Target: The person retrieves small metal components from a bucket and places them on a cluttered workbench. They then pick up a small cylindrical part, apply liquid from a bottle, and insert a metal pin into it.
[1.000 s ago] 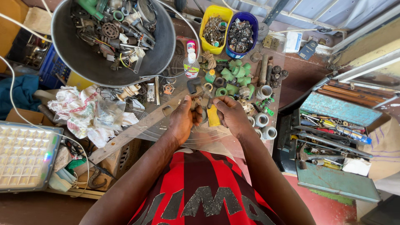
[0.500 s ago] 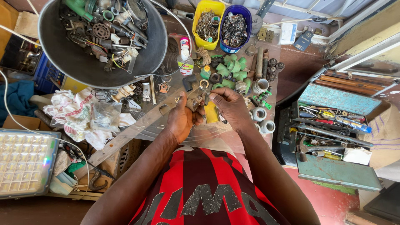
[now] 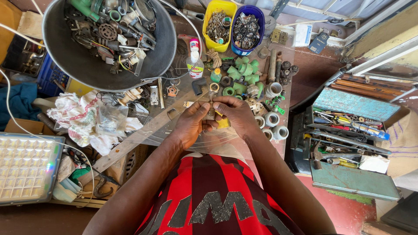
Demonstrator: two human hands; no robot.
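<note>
Looking down on the cluttered worktop (image 3: 305, 78), you have the big grey basin (image 3: 78, 65) of scrap fittings at the far left, the open blue toolbox (image 3: 352, 104) at your right, and a flat lamp panel (image 3: 26, 167) by your left elbow. Between them lie a crumpled printed cloth (image 3: 80, 119), a long wooden strip (image 3: 143, 135), a yellow tub (image 3: 220, 24) and a blue tub (image 3: 247, 26) of small hardware, a cluster of green pipe fittings (image 3: 244, 74) and some white pipe collars (image 3: 272, 119). Your left hand (image 3: 191, 124) and right hand (image 3: 237, 115) meet just above the worktop's near edge, both pinching a small metal part (image 3: 211, 104) between thumbs and fingertips; it is too small to make out clearly. Keep both grips firm and the part close over the worktop, I'd judge, since a dropped piece would vanish among the clutter. The white collars sit just beside your right hand, and a yellow thing (image 3: 223, 123) lies right under your fingers, so move your wrists with care
</note>
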